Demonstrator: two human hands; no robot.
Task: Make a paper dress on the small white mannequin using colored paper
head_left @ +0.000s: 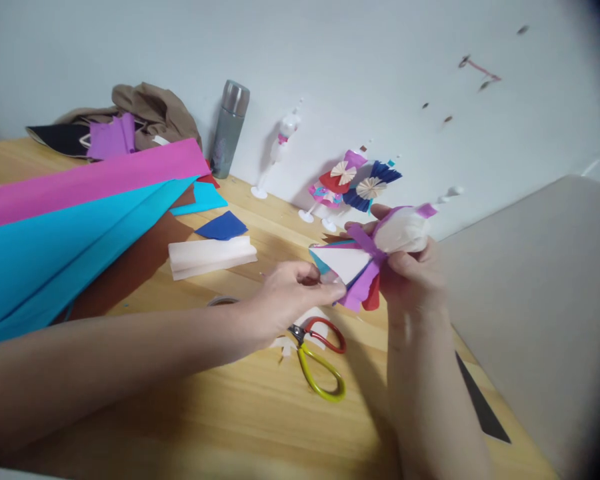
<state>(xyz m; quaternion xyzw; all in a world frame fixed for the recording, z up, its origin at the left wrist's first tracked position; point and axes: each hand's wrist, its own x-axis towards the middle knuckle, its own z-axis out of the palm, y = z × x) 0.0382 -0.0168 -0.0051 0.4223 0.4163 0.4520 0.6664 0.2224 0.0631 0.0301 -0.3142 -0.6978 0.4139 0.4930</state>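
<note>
My right hand [417, 277] is wrapped around a small white dress-form mannequin [403, 232], which lies tilted with its neck toward the upper right. A purple paper band circles its waist, above a skirt of layered paper [345, 261] in white, purple, red and teal. With thumb and fingers closed, my left hand [300, 290] pinches the lower edge of that skirt. Scissors [320, 363] with one red and one yellow handle rest on the table below my hands, over white paper scraps [285, 345].
Large pink and blue paper sheets [80, 240] spread at left, near a cream paper strip [213, 258] and a blue piece [223, 227]. A grey flask [230, 130], a bare mannequin [280, 147] and two dressed mannequins [330, 190] stand by the wall. Brown cloth [155, 113] lies behind.
</note>
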